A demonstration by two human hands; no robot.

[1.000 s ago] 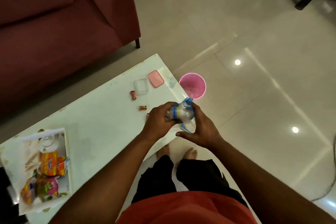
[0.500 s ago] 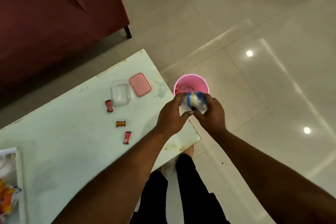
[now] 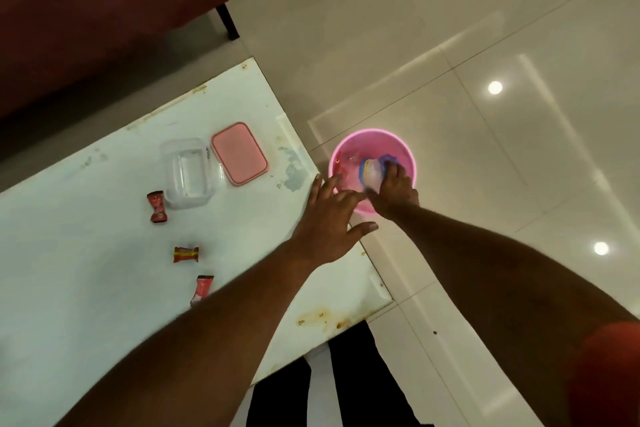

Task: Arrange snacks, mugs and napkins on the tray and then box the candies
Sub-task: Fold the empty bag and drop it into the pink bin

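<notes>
Firstly, sofa: a dark red sofa fills the upper left of the frame, and its black leg stands on the floor beyond the table's far edge.
Table: the white table runs from the left edge to a corner at centre. Its top is broad and bare at lower left, and its right edge slants down to lower centre, stained near the bottom.
Candies: three lie loose on the table left of centre, apart from one another. The red candy is just beside the box, the striped candy is below it, and the pink candy lies lowest, at the left forearm's outline.
Box: the clear box sits upright with its lid off, and the pink lid lies flat just to its right.
Left hand: the left hand has its fingers straight and spread, holding nothing, over the table's right edge.
Bin: the pink bin stands on the floor just off the table corner.
Right hand: the right hand has its fingers curled round a crumpled clear-and-blue wrapper, inside the bin's mouth.
Floor: glossy pale tiles spread open across the right half.
</notes>
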